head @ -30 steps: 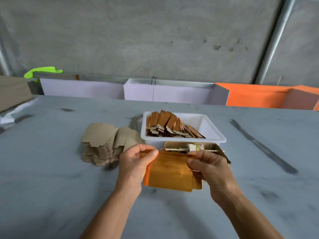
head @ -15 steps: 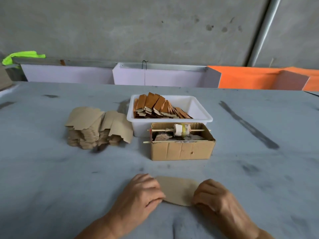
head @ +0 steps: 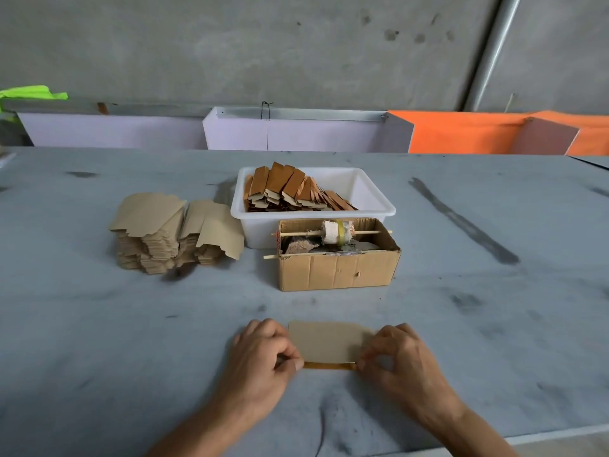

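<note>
Cardboard blank (head: pixel 326 341) flat between fingers (head: pixel 291 361) of left hand (head: pixel 260 356) and right hand (head: pixel 403 361)

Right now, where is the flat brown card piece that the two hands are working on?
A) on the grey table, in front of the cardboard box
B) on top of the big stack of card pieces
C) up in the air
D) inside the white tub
A: the card piece lies flat on the table, nearer the person than the cardboard box, with the left hand and right hand pinching its near edge.

No readable text, seemingly, on anything here.
</note>
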The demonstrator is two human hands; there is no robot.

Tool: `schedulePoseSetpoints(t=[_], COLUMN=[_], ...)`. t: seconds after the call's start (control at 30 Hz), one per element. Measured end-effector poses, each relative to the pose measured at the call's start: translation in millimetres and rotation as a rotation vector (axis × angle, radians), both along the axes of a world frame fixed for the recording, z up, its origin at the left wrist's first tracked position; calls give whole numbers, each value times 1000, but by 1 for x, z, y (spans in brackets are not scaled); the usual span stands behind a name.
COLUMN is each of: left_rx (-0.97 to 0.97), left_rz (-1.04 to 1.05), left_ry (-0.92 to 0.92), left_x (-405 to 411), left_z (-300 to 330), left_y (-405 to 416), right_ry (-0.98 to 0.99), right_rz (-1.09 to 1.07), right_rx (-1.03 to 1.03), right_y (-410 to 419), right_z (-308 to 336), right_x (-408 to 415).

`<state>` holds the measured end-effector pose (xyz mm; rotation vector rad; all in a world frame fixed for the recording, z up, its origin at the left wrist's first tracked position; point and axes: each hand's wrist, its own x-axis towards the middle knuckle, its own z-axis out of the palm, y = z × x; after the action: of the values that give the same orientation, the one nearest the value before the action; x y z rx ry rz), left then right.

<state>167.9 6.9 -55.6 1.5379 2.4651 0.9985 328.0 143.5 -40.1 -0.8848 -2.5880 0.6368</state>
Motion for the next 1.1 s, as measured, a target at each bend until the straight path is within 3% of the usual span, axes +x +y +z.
schedulePoseSetpoints(t=[0.27,0.5,0.8,0.93,1.03,1.1], left_rx=[-129,-165,-131,-84,23,40], left_rz=[208,291,336,336,139,6], left_ry=[-76,-65,-148,-48,209,405], left_x=[-1,0,0,10,27,41], left_z=[-1,-1,3,7,11,16], left_y=[15,21,15,11,9,5], right_ry=[-130,-178,4,33,71,-9], right_rz=[-244,-305,-254,-206,-104,-25], right_rx=[-98,-162,-220,36,369,551], right_y=[0,0,-4,-17,-27,-36], right_z=[4,7,0,-6,-4,1], right_x=[-16,-20,-12,-5,-3,-8])
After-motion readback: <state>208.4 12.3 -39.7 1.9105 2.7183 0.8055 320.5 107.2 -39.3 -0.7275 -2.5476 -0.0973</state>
